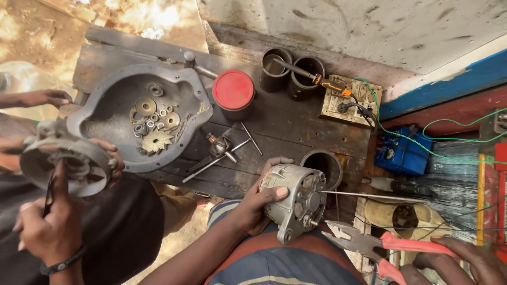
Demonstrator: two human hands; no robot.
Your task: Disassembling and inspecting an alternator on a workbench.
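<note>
I hold the grey cast-metal alternator housing (pixel 294 201), round and ribbed, in my left hand (pixel 257 207). It sits over my lap, just in front of the near edge of the dark wooden bench (pixel 296 126), with its shaft end turned towards my right.

Left hand: closed around the housing's left side, thumb laid across the upper face, fingers wrapped behind. The forearm comes up from the lower left, wrist bent slightly inward. The grip looks firm.

Right hand (pixel 465 258): at the lower right of the housing, closed over the red-handled steel pliers (pixel 369 244). The plier nose reaches to the lower lug of the housing; I cannot tell whether the nose is closed on anything there.

A thin steel rod (pixel 377 197) runs out from the housing's centre towards the right, at about the level of the hub.

In my judgement the work here goes best with the housing braced hard against the lap, the pliers brought square onto the fitting (not at a slant, which invites slipping), and the pull kept in line with the rod.

Behind the housing, on the bench, lie a red-lidded round tin (pixel 233 91) and a grey cast-metal cover (pixel 113 113) holding brass washers and small gears. Left of the housing, another person's hands (pixel 55 227) hold a second round casing.
</note>
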